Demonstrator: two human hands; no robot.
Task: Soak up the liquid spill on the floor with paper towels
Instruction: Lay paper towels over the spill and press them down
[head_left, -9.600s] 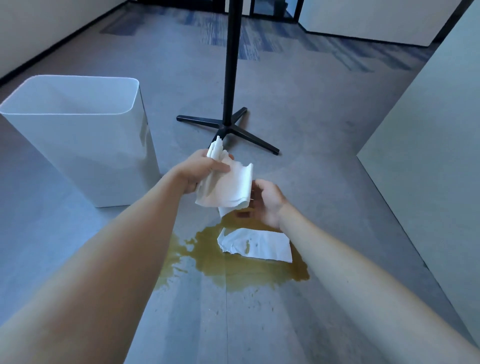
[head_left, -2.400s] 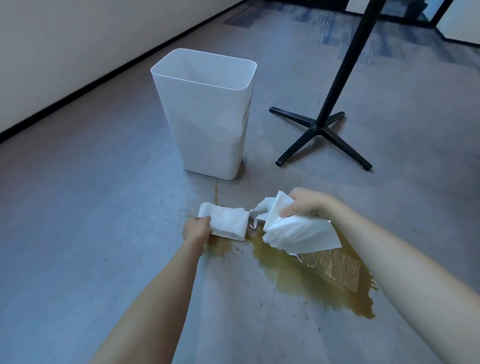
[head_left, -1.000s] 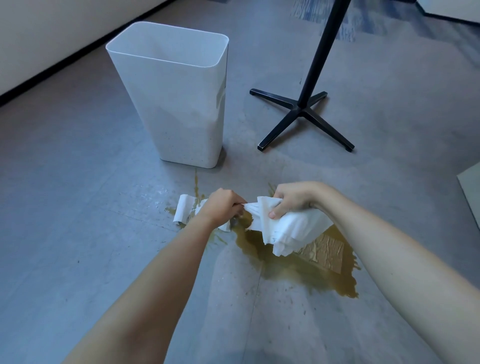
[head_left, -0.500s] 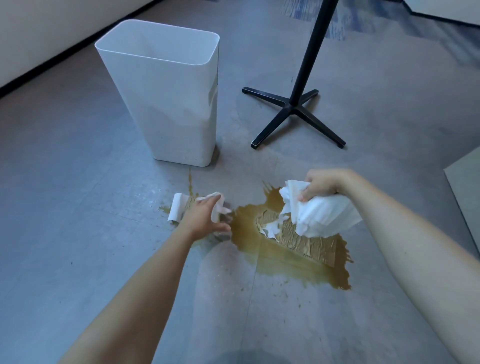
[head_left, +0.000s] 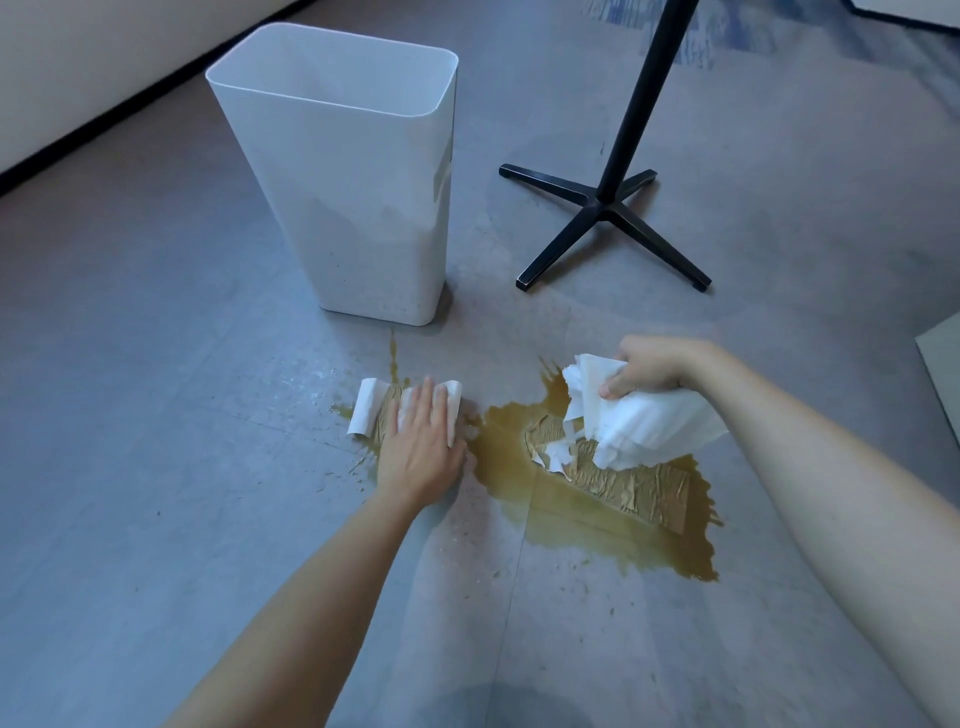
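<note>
A brown liquid spill (head_left: 582, 525) spreads over the grey floor. A soaked, brown-stained paper towel (head_left: 639, 483) lies flat in its middle. My left hand (head_left: 421, 447) presses flat, fingers straight, on a smaller white paper towel (head_left: 366, 410) at the spill's left edge; that towel is turning brown under the palm. My right hand (head_left: 649, 366) grips a bunch of dry white paper towels (head_left: 644, 421), which hang just above the soaked towel.
A white plastic bin (head_left: 353, 176) stands upright just behind the spill, to the left. A black stand with a cross-shaped foot (head_left: 605, 208) is behind the spill on the right. A pale panel edge (head_left: 943, 358) shows at far right. A wall with a dark skirting runs along the upper left.
My left hand has flattened onto the small towel and pressed it to the floor. My right hand has stayed above the soaked towel with its bunch.
</note>
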